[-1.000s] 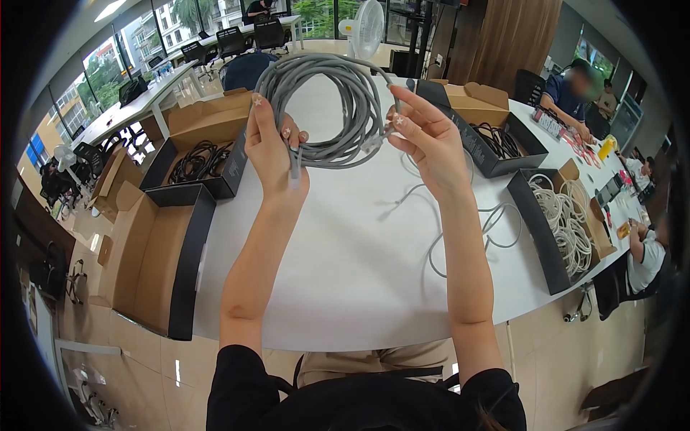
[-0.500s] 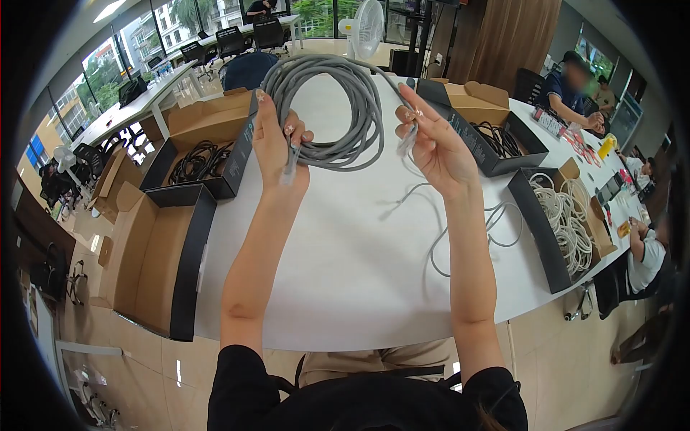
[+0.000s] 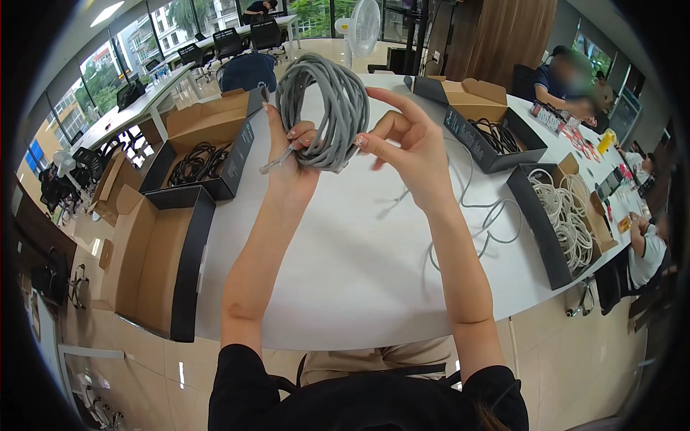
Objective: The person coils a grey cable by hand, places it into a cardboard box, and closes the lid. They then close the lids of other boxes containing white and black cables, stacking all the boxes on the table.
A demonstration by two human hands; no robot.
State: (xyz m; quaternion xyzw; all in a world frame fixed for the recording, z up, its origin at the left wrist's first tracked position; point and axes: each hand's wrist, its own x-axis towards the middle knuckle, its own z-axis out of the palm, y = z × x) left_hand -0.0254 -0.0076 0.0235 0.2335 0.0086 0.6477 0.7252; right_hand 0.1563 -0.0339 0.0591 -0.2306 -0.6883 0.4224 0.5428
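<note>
A coil of grey network cable [image 3: 334,108] is held up above the table, its loops bunched and turned partly edge-on. My left hand [image 3: 293,147] is closed around the coil's lower left side, and a cable end with a clear plug [image 3: 273,167] sticks out beside the palm. At the coil's right edge is my right hand [image 3: 410,147], fingers apart, with the index finger and thumb tips against or very near the loops. Another thin grey cable [image 3: 496,219] lies loose on the table under and beyond my right forearm.
On the left of the white table [image 3: 323,287] stand an open box with black cables [image 3: 201,164] and an open empty box [image 3: 154,266]. To the right are another box of black cables [image 3: 499,136] and one of white cables [image 3: 568,223]. People sit farther right.
My right hand has moved left to the coil, bringing in the cable length it held out. The coil has turned and looks narrower. The right fingers have spread.
</note>
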